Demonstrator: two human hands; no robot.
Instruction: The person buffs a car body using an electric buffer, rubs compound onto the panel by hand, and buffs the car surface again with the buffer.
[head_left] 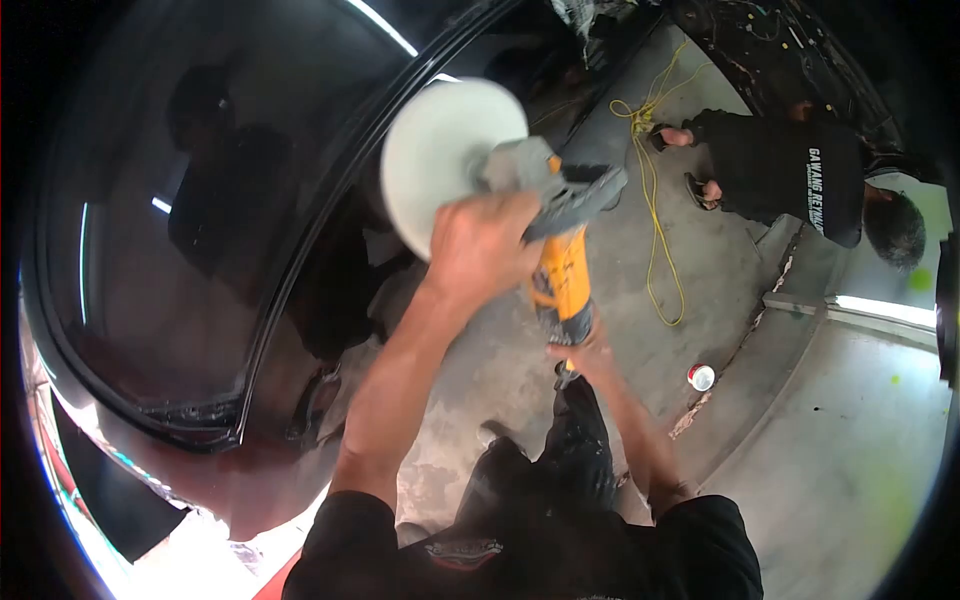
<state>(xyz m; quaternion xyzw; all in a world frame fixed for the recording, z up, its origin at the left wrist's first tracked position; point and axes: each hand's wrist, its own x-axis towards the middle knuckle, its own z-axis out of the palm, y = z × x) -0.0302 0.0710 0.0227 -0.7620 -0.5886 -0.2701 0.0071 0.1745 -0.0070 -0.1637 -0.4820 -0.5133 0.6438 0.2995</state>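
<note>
A yellow and grey power polisher (566, 275) with a round white pad (450, 150) is held out in front of me. My left hand (482, 245) is wrapped round its grey head, close behind the pad. Lower down, my right hand (585, 350) grips the rear end of the yellow body. The pad is at the glossy black car body (320, 250); whether it touches the surface I cannot tell. Dark window glass (190, 210) with reflections in it lies to the left of the pad.
Another person (790, 170) in a black shirt is low down at the upper right, beside a dark car part. A yellow cord (655, 220) lies on the grey floor (620, 260). A small red and white container (701, 377) stands near the right wall (840, 400).
</note>
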